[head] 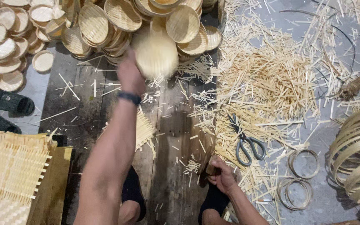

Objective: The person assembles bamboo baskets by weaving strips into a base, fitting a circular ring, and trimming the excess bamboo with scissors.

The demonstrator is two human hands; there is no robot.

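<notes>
the left hand point(131, 77) is stretched far forward with a small round woven basket point(156, 53) at its fingertips, right against the front edge of the big heap of finished baskets point(105, 25). the basket is blurred, so it is hard to say whether the fingers are closed on its rim or only touching it — the grip cannot be told. a dark band point(130, 98) sits on that wrist. judging by the reach, the basket is held out there because the heap is where such baskets lie stacked.

the right hand point(223, 175) stays close to the body, well back from the heap, curled shut around a short dark wooden piece point(210, 166) that stands on the plank floor point(171, 125); the hold looks like a bracing or resting grip, though what the piece is cannot be made out.

between the heap and the person's knees lies a flat woven square point(143, 130) with loose ends sticking out, partly hidden under the left forearm. to the right of the heap spreads a thick litter of bamboo offcuts point(271, 79), and on its near edge a pair of scissors point(244, 141) lies beside the right hand. further from the heap, thin bamboo rings point(303, 164) lie on the grey floor, with a bundle of larger hoops point(357, 154) beyond them. left of the heap sit two dark sandals point(9, 109), and nearer the person a stack of woven mats point(13, 175).

nothing blocks the arm's line to the heap; only scattered splinters lie beneath it.
</notes>
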